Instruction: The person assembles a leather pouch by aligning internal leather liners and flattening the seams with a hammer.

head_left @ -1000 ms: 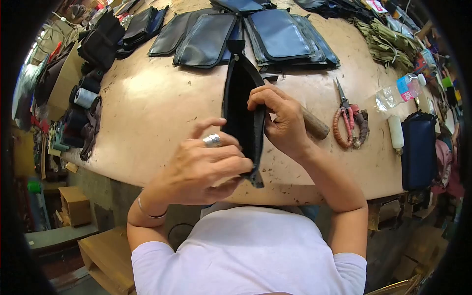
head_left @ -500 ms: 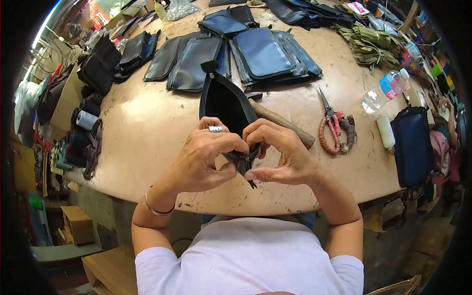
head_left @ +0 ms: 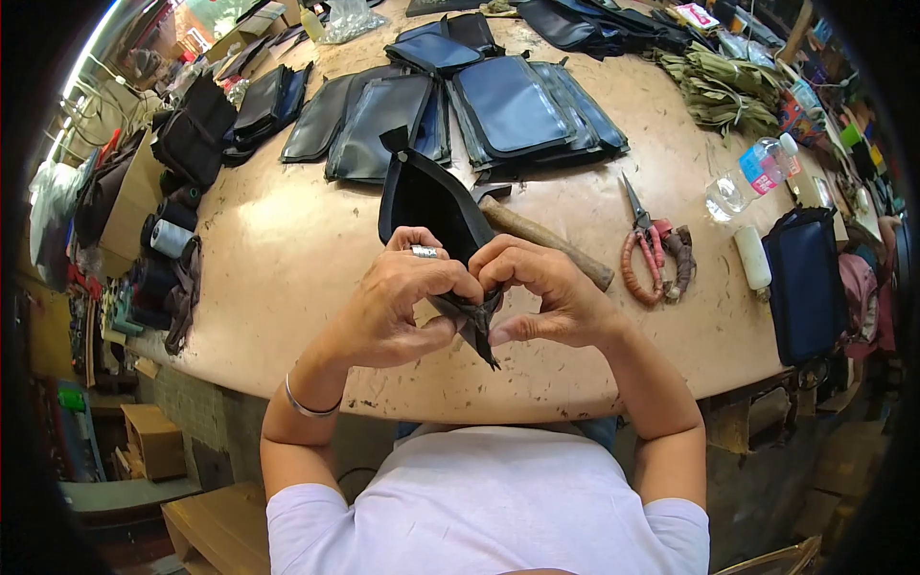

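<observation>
A black pouch point(head_left: 427, 198) with its mouth gaping stands out over the table in front of me. Its near corner is pinched by my left hand point(head_left: 401, 295), which wears a wide silver ring. On the other side of that corner, my right hand point(head_left: 548, 295) also grips the pouch, with thumb and fingers curled. A dark, ragged end of the pouch pokes down between the two thumbs. Just beyond the right hand lies a wooden handle point(head_left: 551, 241), apparently a hammer's, its dark head partly covered by the pouch.
Scissors point(head_left: 641, 244) with wrapped handles lie to the right, near a plastic bottle point(head_left: 754, 178) and a white tube point(head_left: 752, 259). Stacked dark pouches point(head_left: 517, 105) fill the far side. Thread spools point(head_left: 171, 238) stand at the left edge; another dark pouch point(head_left: 805, 283) is at the right edge.
The pouch's far tip has swung slightly left, and its near end shows more between my hands. Both hands keep their grip, with the right thumb shifted a little.
</observation>
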